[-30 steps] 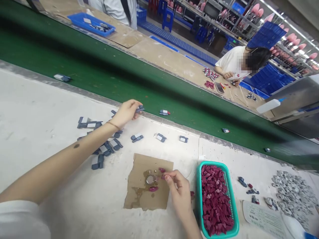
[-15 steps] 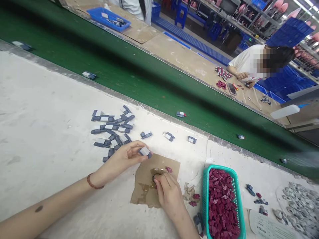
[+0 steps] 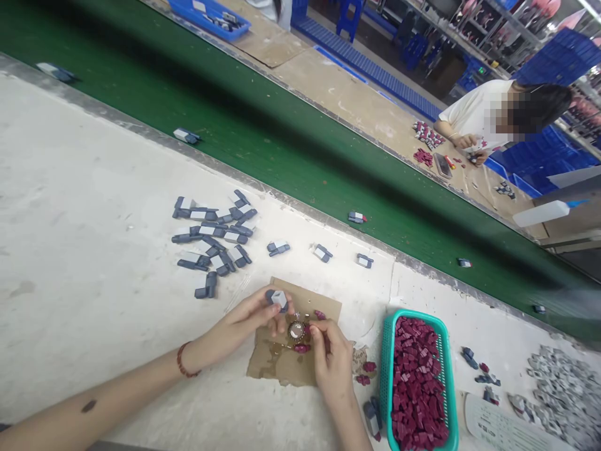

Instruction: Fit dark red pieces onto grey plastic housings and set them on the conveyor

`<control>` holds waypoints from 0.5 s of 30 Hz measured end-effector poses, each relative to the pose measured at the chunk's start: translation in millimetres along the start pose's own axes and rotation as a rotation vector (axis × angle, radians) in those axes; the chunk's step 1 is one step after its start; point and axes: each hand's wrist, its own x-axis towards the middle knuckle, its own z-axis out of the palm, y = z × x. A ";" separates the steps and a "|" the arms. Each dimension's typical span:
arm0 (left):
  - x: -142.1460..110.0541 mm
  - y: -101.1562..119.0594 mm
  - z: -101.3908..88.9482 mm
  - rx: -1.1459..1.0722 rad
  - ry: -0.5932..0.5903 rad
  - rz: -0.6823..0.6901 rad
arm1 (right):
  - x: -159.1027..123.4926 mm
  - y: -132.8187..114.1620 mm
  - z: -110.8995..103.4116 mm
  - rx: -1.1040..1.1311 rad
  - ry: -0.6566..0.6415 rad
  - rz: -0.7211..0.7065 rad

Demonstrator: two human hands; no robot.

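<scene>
My left hand (image 3: 257,316) grips a small dark blue and light grey plastic part (image 3: 278,299) above the cardboard piece (image 3: 267,369). My right hand (image 3: 334,357), fingers pinched, holds a small maroon plastic piece (image 3: 308,329) at its fingertips. Just left of those fingertips, a small round cap (image 3: 296,330) with clear liquid in it sits on the cardboard. Another maroon piece (image 3: 302,348) lies below the cap, and one more (image 3: 320,315) is above my right fingers. Wet patches mark the cardboard.
Right of my right hand stands a green basket (image 3: 385,363) full of maroon pieces. A cluster of blue-grey parts (image 3: 211,230) lies on the left. Beyond runs a green conveyor belt (image 3: 282,169) carrying several parts. Across it, a person (image 3: 479,113) works at a bench.
My right hand has moved off the cap to the right, uncovering it, and a maroon piece now shows at its fingertips. My left hand has turned the part and come closer to the cap.
</scene>
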 end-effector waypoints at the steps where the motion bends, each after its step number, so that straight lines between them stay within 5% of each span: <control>1: -0.6 -1.2 0.8 0.011 -0.016 0.012 | 0.2 0.5 0.1 0.003 -0.001 0.001; 8: -9.5 2.9 3.7 0.347 0.079 0.019 | -1.3 4.0 -0.1 0.179 0.041 0.117; 15: -10.0 9.9 0.1 0.632 -0.096 0.096 | 8.1 -7.7 -2.4 0.540 0.021 0.156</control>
